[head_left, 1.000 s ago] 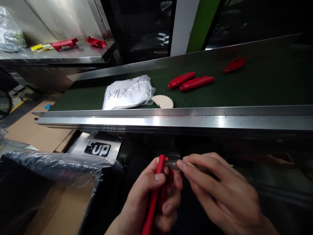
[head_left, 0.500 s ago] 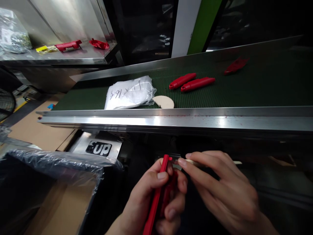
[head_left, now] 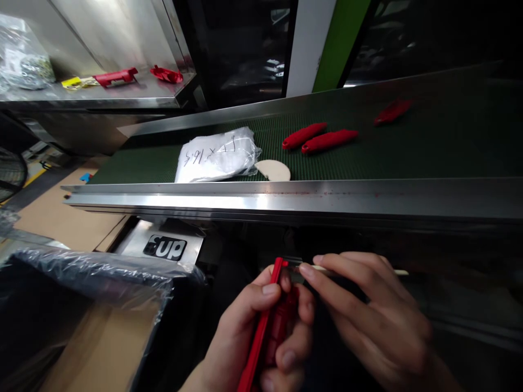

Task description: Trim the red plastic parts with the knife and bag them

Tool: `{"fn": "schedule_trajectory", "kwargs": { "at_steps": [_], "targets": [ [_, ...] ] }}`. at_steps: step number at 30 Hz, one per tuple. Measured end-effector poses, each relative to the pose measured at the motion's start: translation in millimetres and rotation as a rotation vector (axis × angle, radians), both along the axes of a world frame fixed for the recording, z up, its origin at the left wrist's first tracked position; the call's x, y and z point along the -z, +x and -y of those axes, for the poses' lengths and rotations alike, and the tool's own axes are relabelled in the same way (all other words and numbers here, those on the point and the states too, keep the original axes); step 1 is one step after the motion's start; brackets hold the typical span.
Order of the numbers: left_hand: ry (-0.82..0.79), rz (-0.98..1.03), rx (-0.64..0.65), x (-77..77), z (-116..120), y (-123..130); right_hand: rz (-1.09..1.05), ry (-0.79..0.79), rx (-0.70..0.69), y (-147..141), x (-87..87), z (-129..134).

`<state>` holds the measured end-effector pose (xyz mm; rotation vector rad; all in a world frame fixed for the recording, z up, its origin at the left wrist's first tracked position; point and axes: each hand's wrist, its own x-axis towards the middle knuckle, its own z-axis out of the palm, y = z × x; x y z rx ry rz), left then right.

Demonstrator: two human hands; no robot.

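My left hand (head_left: 239, 318) is closed around a long red plastic part (head_left: 258, 343), which stands tilted with its narrow end up. The fingers cover much of its right side. My right hand (head_left: 373, 310) pinches a thin pale-handled tool (head_left: 401, 271) between thumb and fingers. The handle pokes out behind the knuckles, and a flat, blade-like end reaches toward the top of the red part. Whether that end touches the part is hard to make out. Both hands are in front of the conveyor, below its metal edge.
On the green conveyor belt (head_left: 269, 133) lie red parts (head_left: 330, 141), a white plastic-wrapped packet (head_left: 214, 155) and a pale disc (head_left: 274, 170). A plastic-lined box (head_left: 110, 332) stands at lower left. Red pieces (head_left: 116, 77) and a clear bag (head_left: 24, 60) rest on a metal bench (head_left: 151, 98).
Very little differs. My right hand and the tool have shifted slightly to the right, and the red part has turned a little in my left hand.
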<state>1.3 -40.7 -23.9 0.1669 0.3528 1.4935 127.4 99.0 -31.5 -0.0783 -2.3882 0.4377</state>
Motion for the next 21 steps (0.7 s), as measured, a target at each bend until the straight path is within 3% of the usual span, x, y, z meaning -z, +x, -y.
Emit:
{"fn": "schedule_trajectory", "kwargs": {
  "at_steps": [9, 15, 21],
  "targets": [
    [0.025, 0.053, 0.039, 2.7, 0, 0, -0.022, 0.015, 0.003, 1, 1.7, 0],
    [-0.06, 0.142, -0.003, -1.9, -2, 7, -0.034, 0.066, 0.035, 3, 5.0, -2],
    [-0.066, 0.239, -0.083, 6.3, -3, 6, -0.215, 0.044, 0.311, 2, -3.2, -14]
  ]
}}
